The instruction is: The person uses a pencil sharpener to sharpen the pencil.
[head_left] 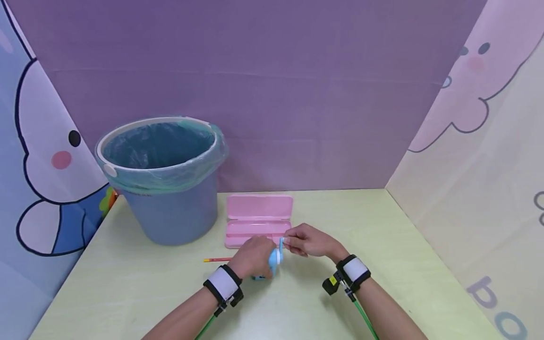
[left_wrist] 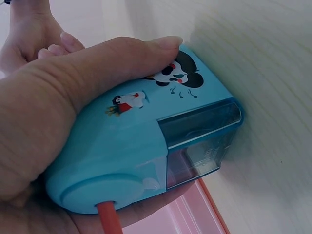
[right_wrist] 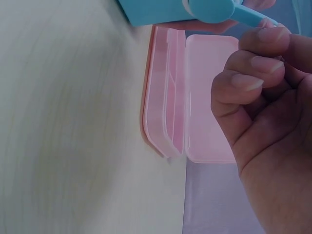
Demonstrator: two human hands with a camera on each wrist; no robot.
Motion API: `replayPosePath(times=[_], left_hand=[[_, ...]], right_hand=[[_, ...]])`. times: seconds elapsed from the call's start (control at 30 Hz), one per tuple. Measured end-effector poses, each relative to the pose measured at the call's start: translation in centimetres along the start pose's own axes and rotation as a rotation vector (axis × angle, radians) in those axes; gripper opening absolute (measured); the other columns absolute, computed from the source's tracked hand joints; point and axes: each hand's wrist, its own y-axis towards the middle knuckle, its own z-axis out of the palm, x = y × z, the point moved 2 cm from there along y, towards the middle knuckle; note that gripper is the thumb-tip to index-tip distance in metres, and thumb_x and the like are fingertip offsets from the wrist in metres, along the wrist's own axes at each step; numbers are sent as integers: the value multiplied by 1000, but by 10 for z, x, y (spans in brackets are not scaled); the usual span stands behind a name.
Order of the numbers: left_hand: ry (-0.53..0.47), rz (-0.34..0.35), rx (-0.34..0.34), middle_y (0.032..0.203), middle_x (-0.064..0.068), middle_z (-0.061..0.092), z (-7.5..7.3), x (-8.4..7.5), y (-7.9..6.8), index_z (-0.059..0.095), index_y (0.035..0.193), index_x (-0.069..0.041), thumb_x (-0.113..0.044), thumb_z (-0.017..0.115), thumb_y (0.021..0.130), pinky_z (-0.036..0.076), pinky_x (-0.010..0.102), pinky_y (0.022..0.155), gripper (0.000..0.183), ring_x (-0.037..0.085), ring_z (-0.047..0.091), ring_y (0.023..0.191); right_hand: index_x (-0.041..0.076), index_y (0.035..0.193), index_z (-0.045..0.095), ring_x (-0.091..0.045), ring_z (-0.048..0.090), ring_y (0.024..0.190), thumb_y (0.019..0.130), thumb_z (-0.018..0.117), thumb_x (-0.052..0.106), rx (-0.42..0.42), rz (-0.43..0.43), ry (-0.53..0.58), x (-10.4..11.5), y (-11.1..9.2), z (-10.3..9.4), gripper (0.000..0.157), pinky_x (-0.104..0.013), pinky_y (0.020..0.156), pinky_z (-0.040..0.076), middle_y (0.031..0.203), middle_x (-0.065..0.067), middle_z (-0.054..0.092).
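Left hand wraps blue sharpener, near open pink case; right fingers pinch crank end
Red pencil juts from sharpener, far end unheld
Likely risks: slack left grip lets body twist under cranking; pencil may spin or slip out if poorly seated; uneven pull could lose crank

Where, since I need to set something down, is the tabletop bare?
The tabletop is bare at back right, between the open pink case, the right hand and the right wall; and front left, between the bin and the left forearm. The middle is crowded: the left hand, sharpener and pencil sit just in front of the case.
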Motion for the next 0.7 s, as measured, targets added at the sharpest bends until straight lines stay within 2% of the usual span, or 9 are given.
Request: replayPosePath(times=[0.23, 0.53, 0.7], left_hand=[[-2, 12, -14, 76, -4, 58, 0, 3, -1, 66, 87, -11, -17, 96, 63, 46, 25, 64, 39, 13, 52, 71], [56, 30, -38, 72, -6, 57, 0, 3, 0, 65, 83, -13, -19, 98, 60, 43, 27, 69, 41, 12, 50, 70], [64, 57, -48, 71, -7, 58, 0, 3, 0, 65, 82, -13, -19, 98, 59, 44, 27, 70, 40, 11, 51, 69]], right_hand=[[-12, 95, 62, -5, 43, 52, 108, 46, 12, -10, 22, -18, -5, 8, 0, 31, -20, 50, 37, 64, 5, 48], [-12, 94, 62, -5, 40, 50, 108, 47, 11, -21, 19, -17, -12, 14, 1, 31, -21, 48, 35, 62, 4, 46], [-10, 92, 64, -5, 41, 50, 108, 47, 11, -29, 56, -31, -16, 16, 2, 32, -21, 49, 36, 61, 4, 47]])
